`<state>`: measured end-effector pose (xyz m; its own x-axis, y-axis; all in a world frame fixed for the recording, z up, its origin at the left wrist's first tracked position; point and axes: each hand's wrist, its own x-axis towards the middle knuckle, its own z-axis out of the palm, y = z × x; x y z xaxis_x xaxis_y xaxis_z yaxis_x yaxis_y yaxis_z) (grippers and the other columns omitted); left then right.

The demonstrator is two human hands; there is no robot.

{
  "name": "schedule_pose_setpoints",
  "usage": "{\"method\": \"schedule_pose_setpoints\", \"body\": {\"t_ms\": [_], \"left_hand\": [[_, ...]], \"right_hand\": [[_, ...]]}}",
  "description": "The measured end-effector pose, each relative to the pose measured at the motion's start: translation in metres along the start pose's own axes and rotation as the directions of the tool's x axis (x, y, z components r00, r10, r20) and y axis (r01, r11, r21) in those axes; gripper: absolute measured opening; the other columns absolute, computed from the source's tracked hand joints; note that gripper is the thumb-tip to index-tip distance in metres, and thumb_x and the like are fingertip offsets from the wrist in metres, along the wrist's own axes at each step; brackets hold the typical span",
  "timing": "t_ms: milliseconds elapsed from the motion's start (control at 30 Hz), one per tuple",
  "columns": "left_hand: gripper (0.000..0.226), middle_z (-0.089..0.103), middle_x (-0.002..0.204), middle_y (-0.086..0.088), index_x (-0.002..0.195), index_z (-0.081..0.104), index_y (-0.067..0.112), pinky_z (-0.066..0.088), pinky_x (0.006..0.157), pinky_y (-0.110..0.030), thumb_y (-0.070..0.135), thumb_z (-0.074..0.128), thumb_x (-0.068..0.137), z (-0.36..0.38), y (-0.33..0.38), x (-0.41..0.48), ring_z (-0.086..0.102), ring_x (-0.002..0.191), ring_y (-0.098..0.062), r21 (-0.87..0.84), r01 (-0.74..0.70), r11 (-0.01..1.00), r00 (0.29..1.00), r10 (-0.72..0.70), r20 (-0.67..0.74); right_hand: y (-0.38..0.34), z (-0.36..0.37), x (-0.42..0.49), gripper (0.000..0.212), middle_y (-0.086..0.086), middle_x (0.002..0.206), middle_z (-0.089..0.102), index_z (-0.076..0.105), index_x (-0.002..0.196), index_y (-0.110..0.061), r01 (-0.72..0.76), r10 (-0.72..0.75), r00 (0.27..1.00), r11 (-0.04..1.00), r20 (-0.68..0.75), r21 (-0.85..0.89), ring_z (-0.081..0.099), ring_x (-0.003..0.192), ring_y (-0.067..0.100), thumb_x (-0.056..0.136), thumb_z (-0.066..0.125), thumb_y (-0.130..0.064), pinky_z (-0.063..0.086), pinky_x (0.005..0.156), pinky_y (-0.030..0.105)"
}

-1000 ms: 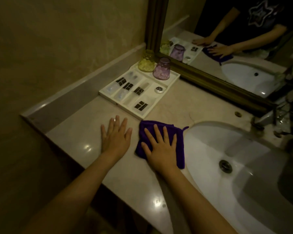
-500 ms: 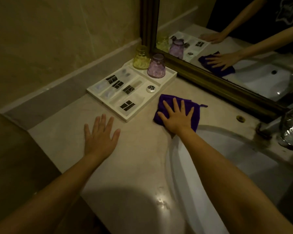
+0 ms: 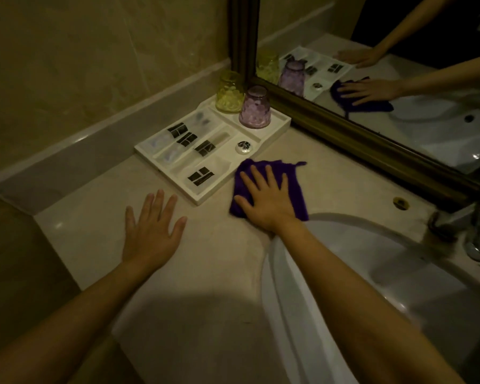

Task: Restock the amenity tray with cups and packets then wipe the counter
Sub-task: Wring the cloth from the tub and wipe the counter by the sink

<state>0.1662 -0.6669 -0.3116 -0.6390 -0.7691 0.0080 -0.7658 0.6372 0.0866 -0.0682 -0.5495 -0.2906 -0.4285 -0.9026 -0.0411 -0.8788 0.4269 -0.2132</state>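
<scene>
The tray (image 3: 277, 123) at centre frame looks stocked: two upturned cups (image 3: 229, 92) and packets (image 3: 203, 176) in its slots. Wiping is underway. The right hand (image 3: 269, 200) presses flat on the cloth (image 3: 263, 169) beside it; the left hand (image 3: 153, 231) lies spread, empty, on the counter (image 3: 205, 273).

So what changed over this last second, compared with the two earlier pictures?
The right hand, pressed flat on the purple cloth, slid it across the beige stone counter from beside the white sink basin's near rim to right by the white amenity tray's front corner. Nothing was grasped or released. The left hand stayed flat on the counter; the yellow glass cup, purple glass cup and packets kept their places.
</scene>
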Motion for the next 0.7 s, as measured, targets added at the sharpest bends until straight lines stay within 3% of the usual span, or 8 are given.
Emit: {"method": "schedule_pose_setpoints", "body": {"t_ms": [267, 467, 567, 700], "left_hand": [[0.069, -0.003, 0.158, -0.001, 0.144, -0.004, 0.031, -0.003, 0.112, -0.053, 0.061, -0.005, 0.082, 0.0, -0.001, 0.003, -0.005, 0.144, -0.018, 0.024, 0.003, 1.0, 1.0, -0.004, 0.029], [0.064, -0.002, 0.158, -0.002, 0.145, 0.0, 0.03, -0.004, 0.112, -0.054, 0.058, 0.003, 0.087, 0.002, -0.002, 0.003, -0.004, 0.144, -0.019, -0.009, -0.005, 1.0, 1.0, 0.006, 0.031], [0.064, -0.002, 0.158, -0.001, 0.145, 0.0, 0.03, -0.006, 0.112, -0.053, 0.057, 0.006, 0.088, 0.0, -0.002, 0.002, -0.004, 0.144, -0.019, -0.016, -0.008, 1.0, 0.999, 0.009, 0.033], [0.064, -0.002, 0.158, -0.002, 0.145, 0.001, 0.029, -0.006, 0.112, -0.054, 0.057, 0.007, 0.088, -0.002, -0.002, 0.001, -0.005, 0.144, -0.019, -0.023, -0.015, 1.0, 0.999, 0.016, 0.04]], "right_hand": [[-0.075, 0.015, -0.086, 0.062, -0.002, 0.159, 0.0, 0.006, 0.148, -0.031, 0.184, -0.187, 0.981, 0.981, 0.046, 0.067, -0.015, 0.144, 0.024, 0.092, 0.019, -0.055, -0.019, 0.113, 0.05], [-0.126, 0.026, -0.165, 0.062, -0.008, 0.158, -0.005, 0.002, 0.146, -0.035, 0.157, -0.173, 0.977, 0.979, 0.121, 0.132, -0.024, 0.141, 0.02, 0.09, 0.02, -0.057, -0.028, 0.104, 0.051], [-0.136, 0.033, -0.194, 0.061, -0.009, 0.158, 0.006, 0.012, 0.145, -0.037, 0.189, -0.195, 0.977, 0.979, 0.081, 0.079, -0.01, 0.144, 0.024, 0.089, 0.026, -0.057, -0.016, 0.109, 0.059], [-0.132, 0.033, -0.19, 0.061, -0.012, 0.157, -0.001, 0.007, 0.145, -0.04, 0.139, -0.152, 0.982, 0.983, 0.112, 0.12, -0.021, 0.141, 0.024, 0.089, 0.02, -0.058, -0.026, 0.108, 0.05]]}}
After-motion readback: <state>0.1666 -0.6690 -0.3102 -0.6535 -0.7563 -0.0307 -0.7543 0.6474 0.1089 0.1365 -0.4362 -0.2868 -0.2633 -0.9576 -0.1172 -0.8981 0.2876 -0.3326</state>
